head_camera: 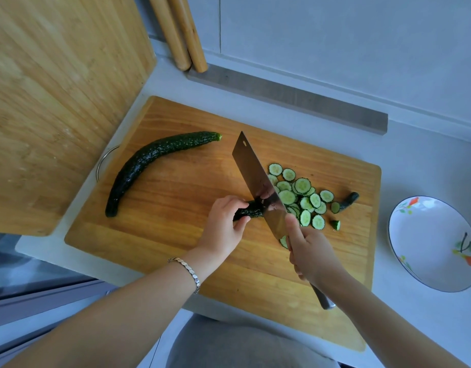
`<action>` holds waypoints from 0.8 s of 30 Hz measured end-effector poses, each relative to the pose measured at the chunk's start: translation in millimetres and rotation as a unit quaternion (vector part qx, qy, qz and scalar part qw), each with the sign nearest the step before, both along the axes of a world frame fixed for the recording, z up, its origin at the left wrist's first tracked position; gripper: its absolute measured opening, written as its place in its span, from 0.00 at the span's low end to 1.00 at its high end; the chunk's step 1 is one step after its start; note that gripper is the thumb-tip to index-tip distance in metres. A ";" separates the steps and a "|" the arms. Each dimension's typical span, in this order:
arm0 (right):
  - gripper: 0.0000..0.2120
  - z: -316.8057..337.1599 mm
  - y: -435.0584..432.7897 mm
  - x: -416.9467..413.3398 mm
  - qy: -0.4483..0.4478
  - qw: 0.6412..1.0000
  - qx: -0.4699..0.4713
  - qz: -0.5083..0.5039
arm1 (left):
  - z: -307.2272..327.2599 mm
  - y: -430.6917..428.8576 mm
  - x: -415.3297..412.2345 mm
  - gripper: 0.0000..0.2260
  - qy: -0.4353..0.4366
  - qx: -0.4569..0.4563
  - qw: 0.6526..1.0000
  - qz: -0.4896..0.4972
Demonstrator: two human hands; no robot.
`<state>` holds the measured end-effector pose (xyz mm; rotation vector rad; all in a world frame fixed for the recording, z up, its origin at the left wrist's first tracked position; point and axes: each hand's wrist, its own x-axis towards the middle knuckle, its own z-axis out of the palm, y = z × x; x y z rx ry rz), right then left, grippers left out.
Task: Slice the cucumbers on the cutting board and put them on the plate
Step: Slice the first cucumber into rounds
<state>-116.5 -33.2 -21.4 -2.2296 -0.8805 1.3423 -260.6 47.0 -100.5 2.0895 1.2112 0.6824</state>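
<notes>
My left hand (223, 221) pinches the cucumber stub (249, 211) mid cutting board (176, 235), fingers curled. My right hand (311, 256) wraps the cleaver (258, 184) handle, blade on the stub. It looks firm but wet and round, likely to roll, so I'd hold well behind the blade. I see slices (300, 197) heaped just right of the blade, whole cucumber (149, 166) at left. Board sits on grey desk (414, 160); patterned plate (430, 243) right, no slices in it.

Upright bamboo board (56, 102) left, two wooden poles (170, 35), perhaps rolling pins, behind.
</notes>
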 end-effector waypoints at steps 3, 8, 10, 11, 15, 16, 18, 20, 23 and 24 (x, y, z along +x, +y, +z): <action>0.26 -10.8 4.6 -5.0 -0.009 1.000 -0.007 0.002 | -0.5 -0.7 0.2 0.10 0.003 -0.001 1.000 0.003; 0.25 -22.6 9.9 -11.6 0.004 1.000 -0.009 -0.014 | -0.4 -1.9 -1.2 0.10 -0.004 0.003 1.000 0.003; 0.26 -21.1 7.6 -7.5 0.048 0.998 -0.011 -0.049 | -1.1 -2.4 -2.7 0.10 -0.007 0.005 1.000 0.003; 0.26 -19.0 6.3 -4.8 0.070 0.995 -0.016 -0.066 | -1.8 -2.7 -3.6 0.10 -0.005 0.005 1.000 0.004; 0.25 -6.2 -0.3 4.4 0.096 0.992 -0.019 -0.079 | -2.6 -3.7 -2.1 0.11 0.005 0.014 1.000 0.007; 0.25 -2.8 -1.8 5.5 0.096 0.992 -0.015 -0.075 | -2.6 -3.9 -1.6 0.11 0.003 0.013 1.000 0.012; 0.25 2.4 -3.2 6.5 0.092 0.993 -0.009 -0.067 | -2.9 -4.0 -1.3 0.11 0.002 0.007 1.000 0.020; 0.25 6.6 -2.5 5.4 0.090 0.994 -0.006 -0.060 | -3.2 -4.2 -2.6 0.10 0.004 0.003 1.000 0.023; 0.25 9.8 -0.1 3.2 0.083 0.995 -0.009 -0.047 | -3.2 -4.0 -3.2 0.10 0.001 0.005 1.000 0.019; 0.25 10.0 0.5 2.7 0.078 0.996 -0.010 -0.042 | -3.3 -4.1 -3.3 0.10 0.000 0.007 1.000 0.017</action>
